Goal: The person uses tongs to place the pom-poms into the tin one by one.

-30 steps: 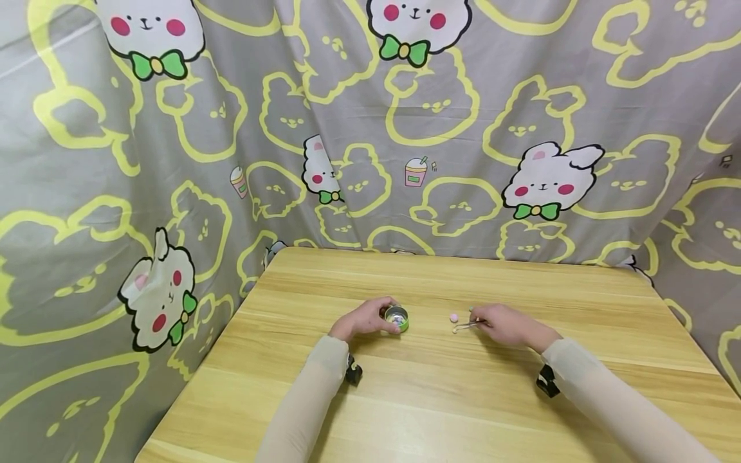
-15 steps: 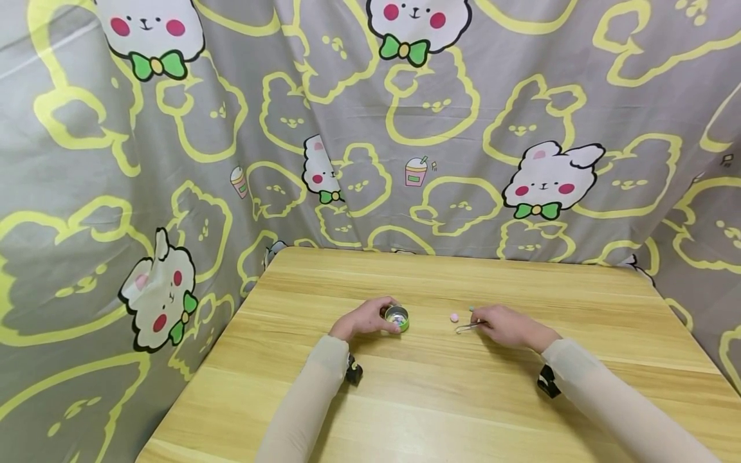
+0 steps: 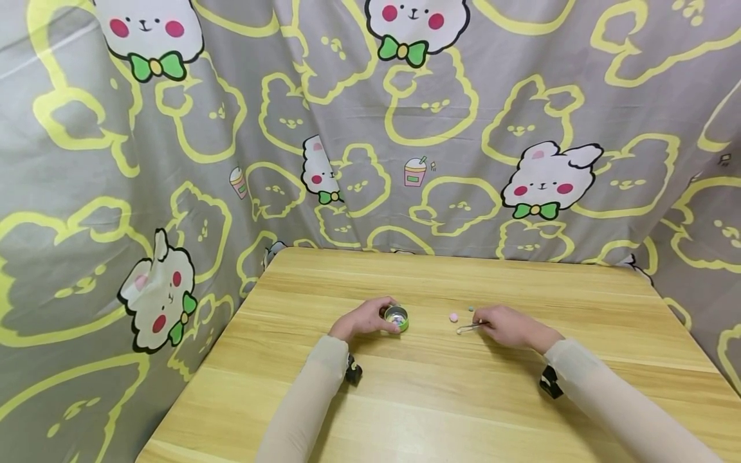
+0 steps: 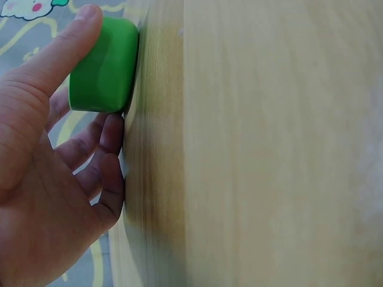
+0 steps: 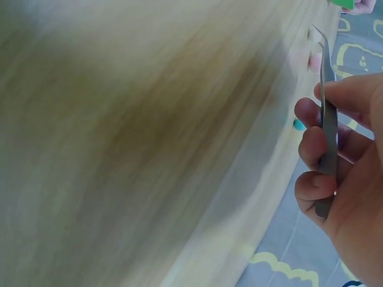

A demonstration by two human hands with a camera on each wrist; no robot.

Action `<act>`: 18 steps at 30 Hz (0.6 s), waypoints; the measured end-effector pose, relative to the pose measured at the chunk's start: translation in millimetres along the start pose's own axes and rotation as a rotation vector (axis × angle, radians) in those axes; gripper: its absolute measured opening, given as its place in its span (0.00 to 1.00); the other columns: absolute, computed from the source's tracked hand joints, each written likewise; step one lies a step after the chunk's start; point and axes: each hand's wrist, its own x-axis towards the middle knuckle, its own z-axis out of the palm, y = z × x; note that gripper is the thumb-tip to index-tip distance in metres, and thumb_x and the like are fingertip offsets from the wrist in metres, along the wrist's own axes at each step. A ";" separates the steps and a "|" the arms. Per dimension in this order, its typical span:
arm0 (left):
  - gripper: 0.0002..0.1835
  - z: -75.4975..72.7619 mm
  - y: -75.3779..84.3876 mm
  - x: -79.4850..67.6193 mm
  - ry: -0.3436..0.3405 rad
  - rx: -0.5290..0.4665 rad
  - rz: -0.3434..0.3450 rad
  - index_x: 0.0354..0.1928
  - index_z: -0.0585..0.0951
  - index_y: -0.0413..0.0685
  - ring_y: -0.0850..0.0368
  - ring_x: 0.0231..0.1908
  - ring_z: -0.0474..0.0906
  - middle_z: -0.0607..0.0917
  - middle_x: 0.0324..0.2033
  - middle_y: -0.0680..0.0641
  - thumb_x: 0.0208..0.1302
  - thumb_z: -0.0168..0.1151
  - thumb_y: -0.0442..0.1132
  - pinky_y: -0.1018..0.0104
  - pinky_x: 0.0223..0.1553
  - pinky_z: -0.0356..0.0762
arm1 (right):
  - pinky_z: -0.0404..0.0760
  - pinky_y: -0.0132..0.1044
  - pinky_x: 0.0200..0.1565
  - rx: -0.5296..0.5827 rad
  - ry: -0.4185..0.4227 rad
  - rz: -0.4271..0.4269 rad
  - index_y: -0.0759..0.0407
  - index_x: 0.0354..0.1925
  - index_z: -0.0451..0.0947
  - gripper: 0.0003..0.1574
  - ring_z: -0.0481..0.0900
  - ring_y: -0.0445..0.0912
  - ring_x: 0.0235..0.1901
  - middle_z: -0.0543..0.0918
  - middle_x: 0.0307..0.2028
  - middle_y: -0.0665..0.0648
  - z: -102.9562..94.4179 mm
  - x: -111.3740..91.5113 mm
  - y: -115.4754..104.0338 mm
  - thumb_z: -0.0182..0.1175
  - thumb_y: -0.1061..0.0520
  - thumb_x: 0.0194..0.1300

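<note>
My left hand (image 3: 367,316) curls thumb and fingers round a small round green tin (image 3: 404,328), which stands upright on the table with small pale and coloured bits inside. In the left wrist view the thumb lies along the green wall (image 4: 105,69). My right hand (image 3: 505,324) pinches metal tweezers (image 5: 328,131), fingers wrapped along the shanks and the bent tips pointing left. Right at those tips is a small whitish bead (image 3: 459,332). Just behind lie a pink bead (image 3: 454,317) and a smaller teal bead (image 3: 471,308), the teal one close to my right fingers.
The pale wooden table (image 3: 440,392) runs back to a grey patterned curtain (image 3: 370,212) hanging behind and at both sides. A dark wrist camera (image 3: 354,371) sits under the left cuff and another dark camera (image 3: 550,382) under the right.
The tweezer tips, spread apart a second ago, have come together and shifted slightly right. My right hand has edged right, uncovering more of the teal bead. The left hand and tin stay put.
</note>
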 end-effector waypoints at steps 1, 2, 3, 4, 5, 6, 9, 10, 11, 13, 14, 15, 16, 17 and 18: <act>0.24 0.0 -0.4 0.1 -0.001 0.004 0.000 0.53 0.75 0.53 0.59 0.40 0.73 0.79 0.41 0.54 0.54 0.72 0.44 0.64 0.43 0.71 | 0.74 0.38 0.33 -0.002 -0.001 -0.003 0.52 0.35 0.77 0.07 0.73 0.37 0.30 0.79 0.32 0.45 0.2 -0.2 0.4 0.56 0.64 0.65; 0.24 -0.1 -0.6 0.1 -0.002 0.006 -0.001 0.53 0.75 0.53 0.60 0.40 0.73 0.79 0.42 0.54 0.54 0.72 0.44 0.64 0.43 0.71 | 0.74 0.38 0.33 -0.004 -0.002 -0.002 0.52 0.35 0.77 0.07 0.73 0.37 0.31 0.79 0.32 0.45 0.5 -0.4 0.7 0.56 0.64 0.66; 0.24 -0.1 -0.8 0.1 -0.002 0.008 -0.001 0.53 0.75 0.53 0.60 0.40 0.73 0.79 0.42 0.54 0.54 0.72 0.44 0.64 0.43 0.71 | 0.74 0.39 0.33 -0.001 -0.002 -0.008 0.52 0.35 0.77 0.07 0.74 0.37 0.31 0.79 0.32 0.45 0.7 -0.4 1.4 0.56 0.64 0.66; 0.24 -0.2 -0.8 0.0 -0.003 0.008 -0.001 0.53 0.75 0.53 0.59 0.41 0.73 0.79 0.42 0.54 0.54 0.72 0.44 0.64 0.43 0.71 | 0.74 0.39 0.34 -0.002 -0.003 -0.014 0.52 0.35 0.77 0.07 0.74 0.38 0.32 0.79 0.32 0.45 1.0 -0.5 2.2 0.56 0.64 0.66; 0.25 -0.3 -0.8 0.1 -0.003 0.012 -0.003 0.53 0.75 0.54 0.59 0.41 0.73 0.79 0.42 0.54 0.54 0.72 0.45 0.64 0.43 0.71 | 0.75 0.39 0.34 -0.005 -0.002 -0.019 0.52 0.36 0.77 0.07 0.75 0.38 0.32 0.79 0.33 0.45 1.4 -0.6 2.9 0.56 0.64 0.66; 0.25 -0.4 -0.9 0.1 -0.003 0.012 -0.005 0.53 0.75 0.54 0.59 0.41 0.73 0.79 0.42 0.55 0.54 0.72 0.45 0.64 0.43 0.71 | 0.75 0.39 0.34 -0.006 0.001 -0.024 0.52 0.36 0.77 0.08 0.75 0.38 0.32 0.79 0.33 0.45 1.8 -0.8 3.7 0.56 0.65 0.66; 0.24 -0.3 -0.7 -0.2 -0.001 0.009 -0.004 0.53 0.75 0.54 0.58 0.41 0.73 0.79 0.42 0.54 0.54 0.72 0.45 0.64 0.43 0.71 | 0.76 0.39 0.34 -0.009 0.009 -0.047 0.52 0.36 0.77 0.09 0.76 0.38 0.33 0.80 0.33 0.45 2.8 -1.1 6.0 0.56 0.66 0.65; 0.24 -0.2 -0.6 -0.4 -0.001 0.008 -0.003 0.53 0.75 0.54 0.58 0.42 0.73 0.79 0.42 0.54 0.54 0.72 0.45 0.64 0.43 0.70 | 0.76 0.39 0.34 -0.011 0.012 -0.051 0.52 0.36 0.77 0.09 0.76 0.38 0.33 0.80 0.33 0.46 3.2 -1.4 6.6 0.55 0.66 0.65; 0.24 -0.1 -0.6 -0.5 0.000 0.008 -0.001 0.53 0.75 0.54 0.58 0.41 0.73 0.79 0.42 0.54 0.54 0.72 0.45 0.64 0.43 0.70 | 0.76 0.39 0.34 -0.009 0.014 -0.055 0.52 0.36 0.77 0.10 0.76 0.38 0.33 0.80 0.33 0.46 3.3 -1.5 6.9 0.55 0.67 0.65; 0.24 -0.2 4.4 -3.6 0.004 -0.003 -0.001 0.53 0.75 0.52 0.57 0.42 0.73 0.79 0.42 0.52 0.55 0.71 0.43 0.63 0.43 0.70 | 0.76 0.39 0.34 -0.002 0.016 -0.059 0.53 0.36 0.77 0.10 0.76 0.38 0.33 0.80 0.33 0.46 3.0 -1.8 6.4 0.55 0.67 0.65; 0.24 -0.2 4.8 -3.8 0.003 -0.008 0.000 0.54 0.75 0.51 0.56 0.42 0.73 0.79 0.43 0.51 0.55 0.71 0.43 0.62 0.43 0.70 | 0.76 0.39 0.34 0.001 0.019 -0.062 0.53 0.36 0.77 0.10 0.76 0.38 0.33 0.80 0.33 0.46 2.5 -2.0 5.7 0.55 0.67 0.65; 0.24 -0.1 5.0 -3.8 0.003 -0.013 0.002 0.54 0.75 0.50 0.55 0.42 0.73 0.79 0.43 0.50 0.55 0.71 0.42 0.62 0.43 0.70 | 0.76 0.39 0.34 0.005 0.021 -0.061 0.53 0.36 0.77 0.10 0.75 0.38 0.33 0.80 0.33 0.46 2.0 -2.2 5.1 0.55 0.68 0.65; 0.24 0.1 5.5 -4.1 0.003 -0.015 0.002 0.54 0.75 0.50 0.54 0.42 0.73 0.79 0.43 0.49 0.55 0.71 0.42 0.61 0.43 0.70 | 0.75 0.39 0.34 0.009 0.021 -0.060 0.53 0.36 0.77 0.10 0.75 0.38 0.32 0.80 0.33 0.46 1.6 -2.5 4.8 0.55 0.68 0.65; 0.24 0.1 5.8 -4.2 0.004 -0.019 0.003 0.54 0.75 0.49 0.54 0.42 0.73 0.79 0.43 0.48 0.55 0.71 0.42 0.61 0.43 0.70 | 0.75 0.39 0.34 0.012 0.023 -0.058 0.53 0.36 0.77 0.09 0.75 0.38 0.32 0.79 0.32 0.46 1.2 -2.7 4.2 0.55 0.67 0.65; 0.24 0.2 6.2 -4.4 0.003 -0.017 0.002 0.54 0.75 0.49 0.54 0.42 0.73 0.79 0.44 0.48 0.55 0.71 0.41 0.61 0.43 0.70 | 0.75 0.39 0.34 0.014 0.025 -0.056 0.54 0.36 0.77 0.09 0.74 0.38 0.32 0.79 0.32 0.46 0.8 -2.9 3.9 0.55 0.67 0.65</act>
